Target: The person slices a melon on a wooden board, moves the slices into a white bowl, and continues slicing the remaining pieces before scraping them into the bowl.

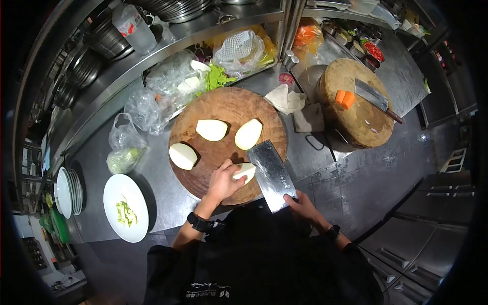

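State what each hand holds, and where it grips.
Left hand presses the top of a white vegetable piece; right hand grips the cleaver at its handle end.

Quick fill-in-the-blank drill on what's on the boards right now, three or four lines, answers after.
1. The left hand holds down a pale vegetable piece on the ____ cutting board.
2. The right hand holds a ____, blade against that piece.
3. Apart from that piece, ____ more pale pieces lie on this board.
4. On the far board, a second cleaver lies beside ____ carrot chunks.

Answers: round wooden; cleaver; three; orange
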Tool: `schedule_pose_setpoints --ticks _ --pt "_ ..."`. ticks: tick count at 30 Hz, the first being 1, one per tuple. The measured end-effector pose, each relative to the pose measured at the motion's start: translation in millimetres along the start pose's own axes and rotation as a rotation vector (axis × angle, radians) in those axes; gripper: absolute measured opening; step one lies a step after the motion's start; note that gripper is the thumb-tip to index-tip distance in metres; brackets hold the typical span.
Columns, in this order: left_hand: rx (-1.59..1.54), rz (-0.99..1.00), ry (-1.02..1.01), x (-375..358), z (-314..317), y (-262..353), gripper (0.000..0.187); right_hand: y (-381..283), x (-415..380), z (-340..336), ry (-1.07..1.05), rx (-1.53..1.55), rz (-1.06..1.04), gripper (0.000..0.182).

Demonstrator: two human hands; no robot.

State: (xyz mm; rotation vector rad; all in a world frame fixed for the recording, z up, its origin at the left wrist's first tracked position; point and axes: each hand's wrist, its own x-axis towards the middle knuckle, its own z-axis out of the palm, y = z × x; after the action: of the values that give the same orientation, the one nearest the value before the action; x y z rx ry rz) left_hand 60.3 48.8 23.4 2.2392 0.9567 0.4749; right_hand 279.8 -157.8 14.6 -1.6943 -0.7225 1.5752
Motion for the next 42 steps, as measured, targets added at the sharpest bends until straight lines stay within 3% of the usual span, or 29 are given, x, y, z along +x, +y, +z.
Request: schedule_pose_setpoints --ticks 6,9,11,12,17,27,29,32,39,42 --pt "0.031 -0.027 -0.020 2.2 -2.9 2.3 0.031 4.6 -5.8 -3.5 0.009 -0.010 0.054 0.042" --pt "0.024 -0.040 0.005 0.4 0.9 0.0 0.031 13.2 5.1 1.3 0.022 -0.021 -0.086 0.044" --pt "0.028 -0.052 0.020 -2.7 2.3 2.4 0.030 -3.4 0.3 1.3 -0.045 -0.046 0.166 0.045" --pt "0.025 -0.056 0.017 -2.8 0.8 3.5 0.030 1.3 -2.8 0.5 -0.048 -0.047 0.169 0.045" --pt "0.000 -0.027 0.030 -1.6 1.1 -1.7 0.030 5.5 3.2 0.5 -0.049 -0.115 -0.087 0.046" --pt "0.080 -0.060 0.096 -11.2 5.0 -4.0 0.033 -10.4 3.2 17.7 -0.039 -0.132 -0.134 0.035" --pt "0.089 -0.047 0.121 -14.7 7.4 -5.7 0.034 -18.1 3.5 25.2 -0.071 -0.054 0.066 0.043" --pt "0.089 -0.025 0.118 -16.5 9.9 -9.3 0.035 -7.4 3.8 24.2 -0.069 -0.009 0.112 0.043" --pt "0.024 0.011 0.214 -21.5 19.3 -19.4 0.037 2.3 8.0 27.8 -0.102 -0.025 0.067 0.037" --pt "0.012 0.010 0.228 -24.4 20.1 -19.0 0.038 4.6 13.8 36.0 -0.052 -0.066 -0.103 0.030"
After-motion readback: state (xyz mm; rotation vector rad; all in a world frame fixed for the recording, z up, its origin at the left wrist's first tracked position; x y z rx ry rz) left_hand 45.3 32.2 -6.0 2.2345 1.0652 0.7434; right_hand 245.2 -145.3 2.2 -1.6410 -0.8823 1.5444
